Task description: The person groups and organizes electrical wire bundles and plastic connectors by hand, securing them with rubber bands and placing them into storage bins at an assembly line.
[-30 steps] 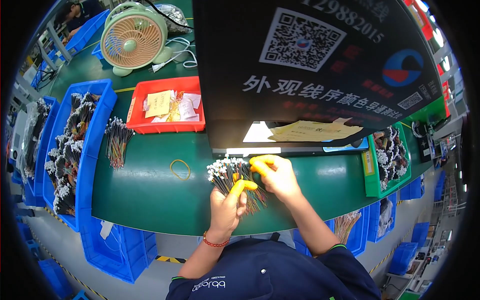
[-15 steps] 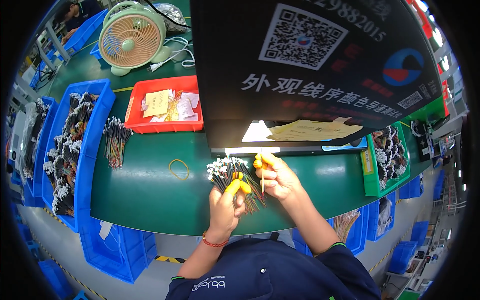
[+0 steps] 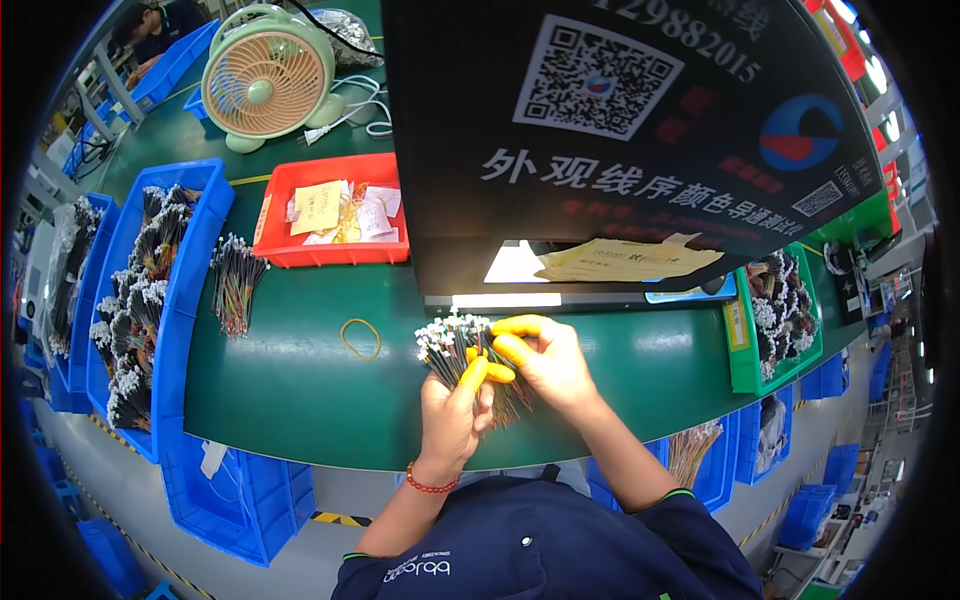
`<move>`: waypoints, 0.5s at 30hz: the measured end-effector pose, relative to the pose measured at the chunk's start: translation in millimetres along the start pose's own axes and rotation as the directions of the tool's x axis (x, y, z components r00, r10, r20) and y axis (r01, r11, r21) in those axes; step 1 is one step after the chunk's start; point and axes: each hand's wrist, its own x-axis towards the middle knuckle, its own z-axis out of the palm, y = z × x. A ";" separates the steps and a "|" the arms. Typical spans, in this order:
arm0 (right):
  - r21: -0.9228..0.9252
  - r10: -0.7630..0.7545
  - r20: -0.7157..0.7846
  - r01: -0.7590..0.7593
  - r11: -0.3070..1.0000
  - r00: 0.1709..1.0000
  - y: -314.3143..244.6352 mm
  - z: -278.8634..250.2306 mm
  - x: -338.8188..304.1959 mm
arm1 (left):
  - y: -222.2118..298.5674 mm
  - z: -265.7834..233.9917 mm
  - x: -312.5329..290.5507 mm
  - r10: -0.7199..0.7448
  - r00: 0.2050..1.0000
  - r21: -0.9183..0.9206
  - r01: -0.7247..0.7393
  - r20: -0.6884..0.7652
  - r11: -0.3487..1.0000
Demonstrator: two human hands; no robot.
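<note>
My left hand is wrapped round a bundle of thin wire harnesses, mostly dark, with white connectors fanned out at the top. Yellow finger cots cover some of its fingertips. My right hand, also wearing yellow cots, pinches at the right edge of this bundle, just below the connectors. Its fingers largely hide the harness there. Both hands are above the green table, in front of a large black box-shaped device with a lit opening.
A rubber band and another harness bundle lie to the left. Beyond are a red tray of papers and bands and a fan. A blue bin and green bin hold more harnesses.
My right hand has moved left from in front of the device, where it held up a single wire harness, to the bundle's edge. My left hand keeps its grip.
</note>
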 end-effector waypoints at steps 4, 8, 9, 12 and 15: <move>-0.079 -0.165 0.032 0.167 0.983 0.986 5.5 7.2 -0.7 | -1.9 3.7 0.0 0.002 1.000 0.013 -0.003 0.014 1.000; 0.330 0.222 0.132 -0.254 0.909 0.966 -5.7 -13.0 6.8 | 0.4 2.7 -0.3 -0.020 1.000 0.038 0.020 0.008 0.999; 0.517 0.289 0.200 -0.352 0.781 0.936 -9.1 -16.8 10.8 | 0.8 2.1 -0.6 -0.020 1.000 0.037 0.020 0.010 0.999; 0.575 0.283 0.178 -0.333 0.747 0.943 -9.2 -20.0 12.9 | 1.8 -0.7 -1.5 -0.071 0.997 0.020 0.071 -0.004 0.997; 0.630 0.279 0.194 -0.337 0.699 0.941 -2.3 -25.9 15.6 | 0.9 -0.6 -0.5 -0.022 1.000 -0.046 0.023 0.021 0.999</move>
